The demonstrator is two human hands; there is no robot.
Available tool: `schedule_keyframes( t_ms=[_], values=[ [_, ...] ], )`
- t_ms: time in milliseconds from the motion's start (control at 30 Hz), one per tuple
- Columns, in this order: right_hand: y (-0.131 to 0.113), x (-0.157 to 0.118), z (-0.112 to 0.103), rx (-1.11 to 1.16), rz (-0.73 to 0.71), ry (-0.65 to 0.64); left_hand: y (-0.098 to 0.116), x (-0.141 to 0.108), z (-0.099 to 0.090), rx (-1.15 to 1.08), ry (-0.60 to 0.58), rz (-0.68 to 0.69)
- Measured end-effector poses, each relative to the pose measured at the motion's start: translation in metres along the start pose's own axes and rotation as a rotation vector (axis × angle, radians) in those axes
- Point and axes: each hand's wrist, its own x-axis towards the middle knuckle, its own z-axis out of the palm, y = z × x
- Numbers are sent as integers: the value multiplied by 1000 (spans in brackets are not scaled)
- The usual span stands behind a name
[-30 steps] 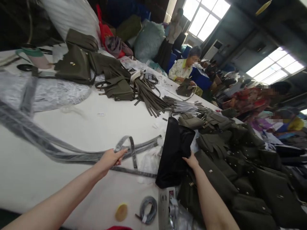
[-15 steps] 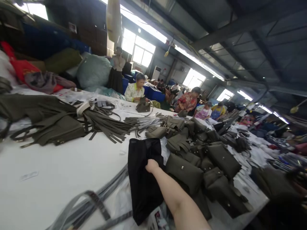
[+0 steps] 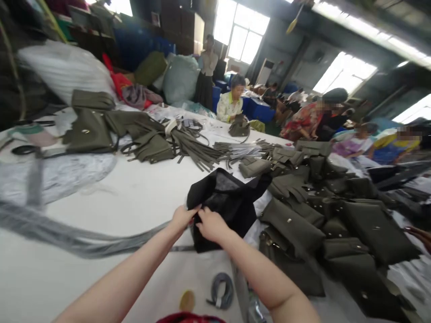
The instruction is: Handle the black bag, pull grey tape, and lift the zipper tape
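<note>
A black cloth piece [image 3: 232, 202], its upper edge folded and partly open, is held over the white table [image 3: 134, 188]. My left hand [image 3: 183, 216] pinches its near left edge. Right beside it, my right hand [image 3: 212, 224] grips the same cloth, fingertips close to those of the left. Long grey strips [image 3: 101, 242] run across the table to the left of the cloth. Below my hands lie a coiled grey strap [image 3: 221, 290] and a round yellowish disc [image 3: 187, 300].
Dark olive bags [image 3: 292, 224] are heaped on the right. Olive bag parts [image 3: 153, 146] and bundled straps [image 3: 195, 146] lie across the far side. Several people sit beyond the table; one person [image 3: 207, 63] stands by large sacks [image 3: 182, 80].
My left hand has come into view and taken hold of the black cloth, which now spreads wider and higher off the table. The view has turned to the left.
</note>
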Motion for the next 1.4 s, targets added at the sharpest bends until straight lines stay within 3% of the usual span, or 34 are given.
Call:
schedule_keyframes(
  t_ms=[133, 233, 333, 467, 567, 633, 733, 867, 933, 1000, 1100, 1233, 1300, 1400],
  values=[
    [45, -18, 21, 145, 33, -49, -38, 27, 2, 1, 95, -132],
    [66, -43, 29, 173, 143, 26, -63, 38, -3, 31, 110, -206],
    [64, -77, 42, 118, 187, -15, -78, 45, -7, 45, 100, -254],
    [43, -123, 79, 83, 124, -353, -85, 47, -8, 46, 78, -283],
    [36, -145, 107, 39, 150, -440, -84, 43, -10, 37, 61, -290],
    [41, -148, 114, 28, 153, -453, -83, 40, -12, 20, 49, -282],
    [51, -134, 96, 61, 116, -391, -79, 35, -15, -4, 34, -256],
    [56, -85, 36, 115, 70, -167, -75, 27, -17, 2, 21, -212],
    [57, -55, 11, 101, 102, -95, -75, 23, -19, 7, -3, -187],
    [64, -29, -2, 51, 188, -90, -76, 21, -21, 13, -37, -164],
    [83, -12, 3, -35, 379, -163, -80, 20, -26, 42, -72, -134],
    [100, -27, 23, -114, 582, -219, -83, 15, -39, 145, -111, -118],
    [96, -42, 26, -130, 586, -176, -81, 9, -51, 198, -152, -115],
    [73, -67, 22, -93, 468, -70, -72, -7, -76, 267, -186, -103]
  ],
)
